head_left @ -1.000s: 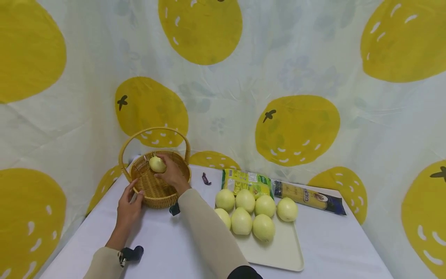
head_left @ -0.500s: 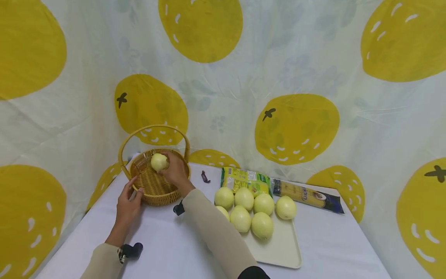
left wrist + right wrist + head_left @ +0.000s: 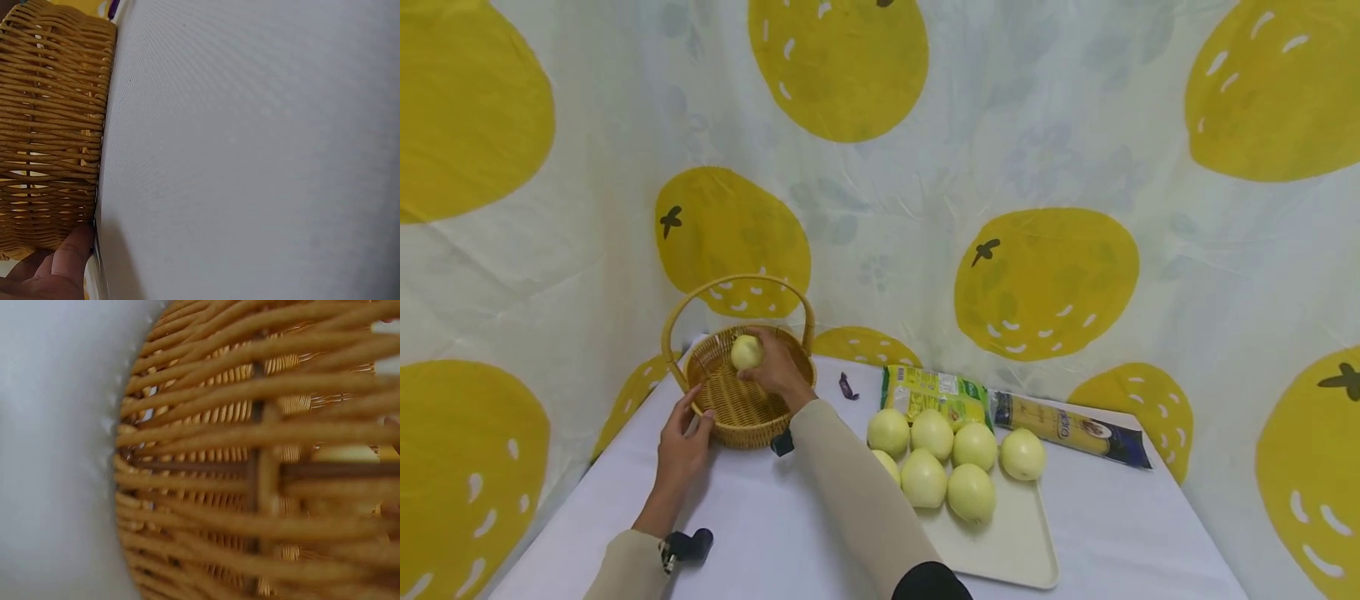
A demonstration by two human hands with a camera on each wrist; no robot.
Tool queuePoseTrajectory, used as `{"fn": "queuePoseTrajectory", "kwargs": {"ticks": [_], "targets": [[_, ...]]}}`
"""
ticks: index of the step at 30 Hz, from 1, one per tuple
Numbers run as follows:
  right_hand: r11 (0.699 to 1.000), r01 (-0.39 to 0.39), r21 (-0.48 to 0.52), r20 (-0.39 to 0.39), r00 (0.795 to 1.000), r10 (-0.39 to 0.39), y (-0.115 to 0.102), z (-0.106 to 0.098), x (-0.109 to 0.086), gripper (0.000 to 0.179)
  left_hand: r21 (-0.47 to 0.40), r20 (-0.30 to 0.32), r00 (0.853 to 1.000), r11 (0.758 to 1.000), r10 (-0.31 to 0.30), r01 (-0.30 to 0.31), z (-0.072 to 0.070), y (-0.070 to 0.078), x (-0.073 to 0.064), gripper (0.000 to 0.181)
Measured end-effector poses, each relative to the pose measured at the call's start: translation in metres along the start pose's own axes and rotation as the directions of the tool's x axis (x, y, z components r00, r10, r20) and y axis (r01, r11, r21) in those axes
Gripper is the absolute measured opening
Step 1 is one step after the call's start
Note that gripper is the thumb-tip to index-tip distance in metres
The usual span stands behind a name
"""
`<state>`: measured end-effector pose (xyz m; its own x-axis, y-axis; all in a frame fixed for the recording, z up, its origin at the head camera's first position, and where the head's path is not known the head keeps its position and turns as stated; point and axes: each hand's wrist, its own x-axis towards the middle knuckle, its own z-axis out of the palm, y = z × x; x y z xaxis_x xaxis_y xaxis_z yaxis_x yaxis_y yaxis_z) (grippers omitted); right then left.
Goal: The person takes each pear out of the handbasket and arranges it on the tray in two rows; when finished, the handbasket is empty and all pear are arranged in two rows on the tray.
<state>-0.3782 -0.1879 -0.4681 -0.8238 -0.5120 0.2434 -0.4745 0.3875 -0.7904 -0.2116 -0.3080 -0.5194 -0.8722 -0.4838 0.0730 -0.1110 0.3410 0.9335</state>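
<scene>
A round pale-yellow pear [image 3: 747,352] is gripped between the thumb and fingers of my right hand [image 3: 777,367], inside the wicker basket [image 3: 752,434] near its back left wall. My left hand [image 3: 683,446] holds the basket's near left side, around the foot of its tall handle [image 3: 735,278]. In the left wrist view, fingers [image 3: 72,256] touch the basket's outer wall low down, by the tabletop. Woven wall [image 3: 206,425] fills most of the right wrist view and hides nearly all of the right hand.
Several more pears [image 3: 972,493] lie on a cream tray [image 3: 1022,558] right of the right forearm, which hides part of it. Behind are a green-yellow packet [image 3: 936,393] and a long blue-gold packet [image 3: 1071,427]. A small purple-wrapped item [image 3: 847,387] lies right of the basket.
The pear in my right hand has shifted slightly and turned a little within the basket. My left hand stays at the basket's side. The whole head view has moved slightly.
</scene>
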Motion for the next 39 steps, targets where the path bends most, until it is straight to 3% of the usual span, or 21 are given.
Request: {"fn": "queuePoseTrajectory", "kwargs": {"ticks": [3,15,24,30,39], "targets": [[1.000,-0.018,-0.013,0.006,1.000,0.018,-0.001,0.001,0.000,0.089,-0.004,0.005,1.000,1.000,0.010,-0.010,0.002,0.000,0.001,0.060],[0.993,-0.076,0.095,-0.013,0.997,0.077,-0.007,-0.004,-0.003,0.081,0.012,-0.008,1.000,1.000,-0.005,0.005,-0.002,0.002,0.001,0.061],[0.988,-0.020,-0.153,0.000,1.000,0.020,-0.006,-0.004,0.003,0.086,0.007,-0.010,1.000,1.000,-0.013,0.013,0.001,0.002,0.002,0.060],[0.981,-0.015,-0.191,0.044,0.999,0.024,0.001,-0.003,0.006,0.086,-0.004,-0.004,1.000,1.000,-0.015,0.015,0.002,0.003,-0.001,0.061],[0.969,-0.057,-0.239,0.044,0.997,0.070,0.004,-0.001,0.005,0.080,0.001,0.001,1.000,1.000,0.007,-0.007,-0.001,0.002,-0.001,0.060]]}}
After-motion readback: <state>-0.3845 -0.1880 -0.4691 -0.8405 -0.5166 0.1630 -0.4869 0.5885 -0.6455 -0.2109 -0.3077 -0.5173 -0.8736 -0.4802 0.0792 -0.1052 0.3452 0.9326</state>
